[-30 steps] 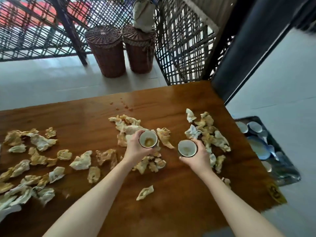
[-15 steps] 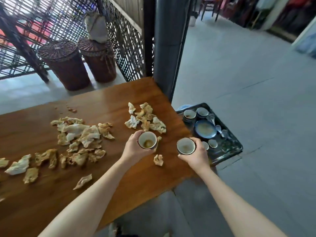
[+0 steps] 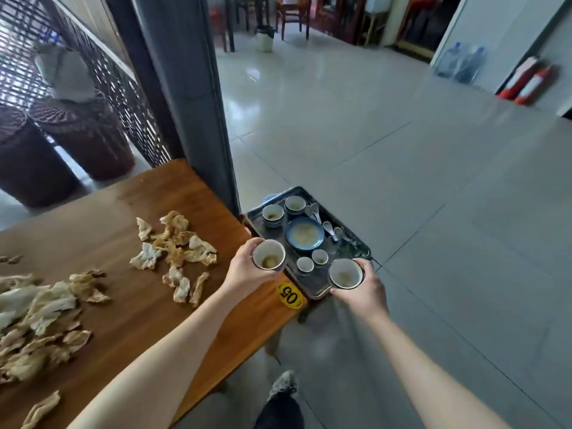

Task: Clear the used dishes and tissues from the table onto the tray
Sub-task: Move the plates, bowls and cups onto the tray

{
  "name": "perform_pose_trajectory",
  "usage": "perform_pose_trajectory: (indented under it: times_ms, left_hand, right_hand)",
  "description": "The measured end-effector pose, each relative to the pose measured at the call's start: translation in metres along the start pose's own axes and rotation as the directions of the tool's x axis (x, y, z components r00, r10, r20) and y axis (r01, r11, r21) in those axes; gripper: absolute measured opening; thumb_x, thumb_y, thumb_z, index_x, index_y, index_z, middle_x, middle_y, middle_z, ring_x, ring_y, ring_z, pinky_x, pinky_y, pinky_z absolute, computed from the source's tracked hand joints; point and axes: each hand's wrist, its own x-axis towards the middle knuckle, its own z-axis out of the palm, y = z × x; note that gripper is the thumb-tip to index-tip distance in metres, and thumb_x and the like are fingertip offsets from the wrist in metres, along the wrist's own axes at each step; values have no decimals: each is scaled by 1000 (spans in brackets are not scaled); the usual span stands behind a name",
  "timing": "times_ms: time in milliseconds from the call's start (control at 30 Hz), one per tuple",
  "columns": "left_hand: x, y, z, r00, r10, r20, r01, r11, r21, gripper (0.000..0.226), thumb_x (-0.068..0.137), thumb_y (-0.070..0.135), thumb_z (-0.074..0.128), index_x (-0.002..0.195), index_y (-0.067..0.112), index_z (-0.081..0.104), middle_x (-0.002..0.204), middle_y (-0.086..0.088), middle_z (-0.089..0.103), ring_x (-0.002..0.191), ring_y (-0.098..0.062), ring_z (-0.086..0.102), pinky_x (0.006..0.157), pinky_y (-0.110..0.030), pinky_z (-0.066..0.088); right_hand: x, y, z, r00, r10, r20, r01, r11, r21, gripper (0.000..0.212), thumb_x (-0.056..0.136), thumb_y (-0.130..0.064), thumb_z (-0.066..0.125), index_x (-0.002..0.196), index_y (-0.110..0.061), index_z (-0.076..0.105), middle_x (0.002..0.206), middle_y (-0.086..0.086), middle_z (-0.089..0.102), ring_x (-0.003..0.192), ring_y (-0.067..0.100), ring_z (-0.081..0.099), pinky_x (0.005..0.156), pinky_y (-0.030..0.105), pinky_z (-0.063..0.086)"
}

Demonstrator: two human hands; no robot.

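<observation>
The left hand (image 3: 244, 270) has its fingers curled round a used cup (image 3: 268, 254) with brownish dregs inside, held upright at the near left corner of the tray (image 3: 353, 249), over the edge of the wooden surface (image 3: 123, 320); the right hand (image 3: 363, 292) grips a second used cup (image 3: 345, 274) the same way, upright above the tray's near right corner. The dark tray sits low beside the end of the surface; it carries a blue plate (image 3: 305, 233) at its middle, two bowls (image 3: 273, 213) at its far end, white spoons (image 3: 314, 210) along its right side, and two small cups (image 3: 305, 264) at its near end, between the two held cups. Just left of the tray's near edge, a yellow oval sticker (image 3: 289, 295) on the corner of the surface reads "05". Crumpled, stained tissues (image 3: 176, 243) lie scattered on the surface, well to the left of the tray; a larger heap (image 3: 37, 305) lies farther left again.
</observation>
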Motion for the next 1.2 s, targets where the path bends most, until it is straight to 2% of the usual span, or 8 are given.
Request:
perform_pose_trajectory:
  times_ms: [133,233,533,667,800,1033,1100,1200]
  left_hand:
    - [21,8,40,998,-12,54,14,999,-35,70,55,29,89,116,27,54,110,3,61,100,-18,59,88,-35,52]
    - [41,6,64,996,-24,84,29,998,-51,70,55,26,89,116,27,53,110,5,61,101,-16,58,89,-32,51]
    - [109,-4,116,984,-169,62,173,983,-65,71,53,19,88,115,23,53,111,0,61,104,-21,57,94,-40,47]
    - [145,3,135,974,-221,52,223,973,-54,69,56,20,87,116,22,54,112,1,60,106,-19,56,93,-32,46]
    - [177,16,153,977,-203,62,207,977,-56,74,58,18,87,123,20,51,119,0,56,110,-18,52,98,-35,45]
    - [173,9,180,956,-289,-47,283,952,-114,67,59,22,89,114,27,51,111,5,58,104,-15,53,92,-33,46]
    - [163,2,191,936,-344,-80,334,936,-110,68,59,21,89,115,24,52,111,4,58,104,-16,54,89,-31,45]
    - [142,-9,212,881,-452,-136,434,889,-143,69,58,18,89,117,21,52,113,2,59,104,-16,54,90,-32,45]
  right_hand:
    - [25,20,-23,998,17,-54,-17,1000,-9,72,48,-16,92,111,-17,58,103,-2,66,87,14,57,69,15,35]
    - [50,32,-33,997,31,-67,-32,999,-19,73,48,-13,92,112,-15,58,106,0,65,91,16,58,74,19,38]
    - [150,38,-41,995,44,86,-34,993,-114,69,51,-18,89,112,-22,55,100,-8,63,88,14,57,70,20,38]
    - [199,30,-47,995,11,100,0,994,-107,70,48,-20,90,106,-29,53,97,-13,61,83,9,56,62,5,35]
    - [232,39,-50,996,33,78,-27,997,-65,70,47,-16,91,102,-32,50,91,-17,59,80,8,56,61,-1,34]
    - [254,79,-20,970,99,220,-81,993,-88,70,51,-17,89,107,-30,50,97,-11,61,84,11,56,63,8,36]
    - [259,91,-9,956,100,276,-76,992,-97,70,53,-15,88,111,-27,50,102,-8,60,88,13,56,71,17,38]
    - [264,108,2,932,95,349,-49,989,-140,70,55,-17,87,112,-28,48,104,-10,56,89,11,52,72,19,36]
